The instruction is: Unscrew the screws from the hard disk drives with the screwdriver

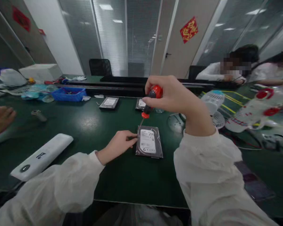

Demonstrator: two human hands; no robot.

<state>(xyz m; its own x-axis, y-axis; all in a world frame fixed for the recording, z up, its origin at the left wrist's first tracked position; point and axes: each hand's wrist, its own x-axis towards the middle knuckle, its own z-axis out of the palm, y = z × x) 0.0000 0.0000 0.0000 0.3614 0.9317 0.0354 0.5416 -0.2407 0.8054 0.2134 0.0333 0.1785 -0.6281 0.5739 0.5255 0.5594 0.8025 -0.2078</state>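
Note:
A hard drive (149,142) with a white label lies flat on the green table (89,125) in front of me. My right hand (169,94) is closed round the red handle of a screwdriver (149,106), held upright; its tip comes down at the drive's upper left corner. My left hand (119,145) rests on the table at the drive's left edge, fingertips pinched together against that corner beside the screwdriver tip. Whether a screw sits under the fingers is hidden.
Two more hard drives (109,102) (140,103) lie farther back. A white oblong device (41,156) lies at the left, a blue bin (68,93) behind it. A white fan (213,106) stands at the right. Another person's hand (0,117) rests at the far left; two people sit at back right.

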